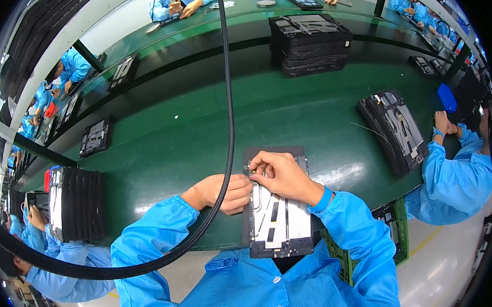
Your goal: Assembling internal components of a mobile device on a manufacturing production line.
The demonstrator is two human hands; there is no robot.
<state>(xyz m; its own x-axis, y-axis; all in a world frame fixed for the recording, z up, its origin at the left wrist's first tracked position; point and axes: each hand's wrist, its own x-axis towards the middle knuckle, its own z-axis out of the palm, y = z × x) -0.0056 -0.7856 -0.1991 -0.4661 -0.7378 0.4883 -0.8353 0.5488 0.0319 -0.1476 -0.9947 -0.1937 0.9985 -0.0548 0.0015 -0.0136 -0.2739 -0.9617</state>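
An opened tablet [288, 224], with a silvery inside and a black frame, lies in front of me on a dark pad [244, 210] at the table's near edge. My left hand [223, 193] reaches in at the tablet's left edge, its fingers curled and pressed together. Over the upper part of the tablet, my right hand [285, 177] is closed in a pinch, thumb against forefinger, close to the left fingertips. Whatever the two hands pinch is too small or too hidden to make out. A blue band [321, 200] circles my right wrist.
A thick black cable [227, 69] hangs down across the view. Stacks of black trays stand at the far side [311, 46], at right [393, 132] and at left [78, 205]. A green crate [400, 231] is below the table edge. Co-workers in blue sit around the green table [165, 142].
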